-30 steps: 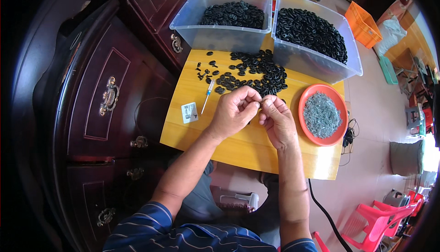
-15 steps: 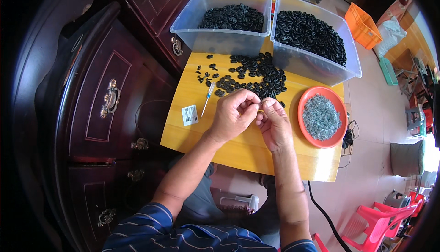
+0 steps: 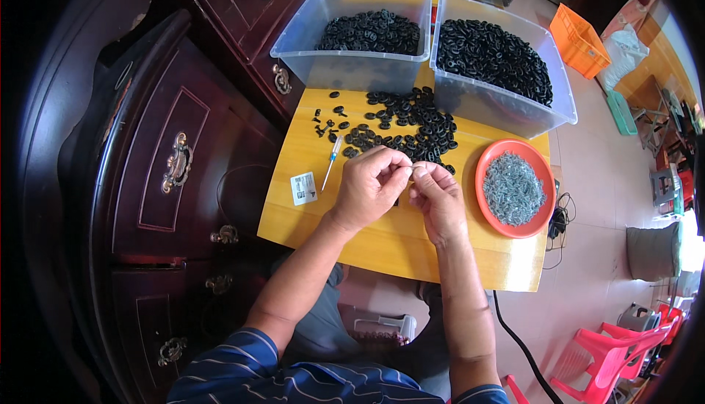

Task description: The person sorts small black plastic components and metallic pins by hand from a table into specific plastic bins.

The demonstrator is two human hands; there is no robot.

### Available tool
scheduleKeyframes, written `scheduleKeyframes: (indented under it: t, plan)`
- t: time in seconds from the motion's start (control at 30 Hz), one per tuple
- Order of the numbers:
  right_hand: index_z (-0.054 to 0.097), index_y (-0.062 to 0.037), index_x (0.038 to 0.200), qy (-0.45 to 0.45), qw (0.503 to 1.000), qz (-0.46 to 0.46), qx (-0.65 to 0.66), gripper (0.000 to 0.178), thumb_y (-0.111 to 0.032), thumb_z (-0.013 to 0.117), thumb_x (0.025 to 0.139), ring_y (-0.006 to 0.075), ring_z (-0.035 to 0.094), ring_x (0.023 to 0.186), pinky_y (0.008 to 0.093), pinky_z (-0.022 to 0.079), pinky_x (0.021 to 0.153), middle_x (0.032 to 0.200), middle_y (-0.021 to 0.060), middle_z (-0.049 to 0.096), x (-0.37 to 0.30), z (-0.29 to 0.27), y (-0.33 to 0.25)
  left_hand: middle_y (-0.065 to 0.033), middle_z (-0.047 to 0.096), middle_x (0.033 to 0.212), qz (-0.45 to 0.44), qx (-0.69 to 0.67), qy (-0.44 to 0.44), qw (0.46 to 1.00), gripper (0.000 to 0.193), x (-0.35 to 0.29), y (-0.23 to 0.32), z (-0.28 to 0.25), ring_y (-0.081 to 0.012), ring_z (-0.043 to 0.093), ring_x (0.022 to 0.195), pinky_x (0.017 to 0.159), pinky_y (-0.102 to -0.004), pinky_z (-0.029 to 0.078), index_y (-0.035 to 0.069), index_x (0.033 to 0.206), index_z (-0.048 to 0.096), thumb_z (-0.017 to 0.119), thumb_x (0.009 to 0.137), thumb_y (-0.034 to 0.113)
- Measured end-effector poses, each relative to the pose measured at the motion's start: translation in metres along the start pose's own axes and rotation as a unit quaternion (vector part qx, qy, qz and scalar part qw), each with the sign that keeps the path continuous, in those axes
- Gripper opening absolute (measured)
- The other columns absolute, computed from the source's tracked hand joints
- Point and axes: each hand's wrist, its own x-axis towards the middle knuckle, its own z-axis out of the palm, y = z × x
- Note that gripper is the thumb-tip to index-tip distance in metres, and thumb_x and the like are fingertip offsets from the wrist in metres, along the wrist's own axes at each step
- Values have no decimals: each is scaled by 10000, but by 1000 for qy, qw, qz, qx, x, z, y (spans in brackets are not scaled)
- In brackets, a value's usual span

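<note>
Over the middle of the yellow table (image 3: 485, 261), my left hand (image 3: 373, 189) and my right hand (image 3: 440, 200) meet at the fingertips. Both are closed in a pinch, and what lies between the fingers is too small and covered to name. A dark bit (image 3: 396, 202) shows just under the left fingertips. Just beyond the hands spreads a loose pile of black oval pieces (image 3: 426, 128). A slim screwdriver (image 3: 331, 163) with a blue-and-clear handle lies left of my left hand, beside a white printed card (image 3: 303, 189). Right of my right hand stands an orange-red bowl (image 3: 548, 209) full of small clear-grey pieces (image 3: 514, 189).
Two translucent bins, the left bin (image 3: 352, 72) and the right bin (image 3: 499, 106), stand at the table's far side, holding black pieces. Dark wooden drawers (image 3: 161, 169) flank the left. On the floor at right are an orange crate (image 3: 579, 40), a black cable (image 3: 525, 349) and pink chairs (image 3: 606, 360).
My fingertips have shifted slightly and press together a little differently. A dark bit now shows under the left fingers. The things on the table stay where they were.
</note>
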Motion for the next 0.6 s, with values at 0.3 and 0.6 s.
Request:
scheduleKeyframes:
  t: [0.3, 0.6]
  plan:
    - [626, -13, 972, 54, 887, -217, -404, 93, -96, 657, 944, 155, 614, 711, 307, 511, 653, 850, 69, 639, 4, -1, 5, -42, 637, 732, -78, -10, -64, 995, 35, -1, -11, -4, -85, 567, 598, 541, -249, 454, 1, 881, 628, 662, 887, -2]
    - [593, -37, 953, 54, 738, -329, -587, 42, -53, 622, 928, 342, 631, 757, 419, 515, 676, 892, 143, 615, -3, 4, -8, 1, 625, 736, -131, -40, -86, 987, 28, -4, -14, 0, -30, 535, 622, 548, -212, 430, -3, 893, 625, 648, 905, -13]
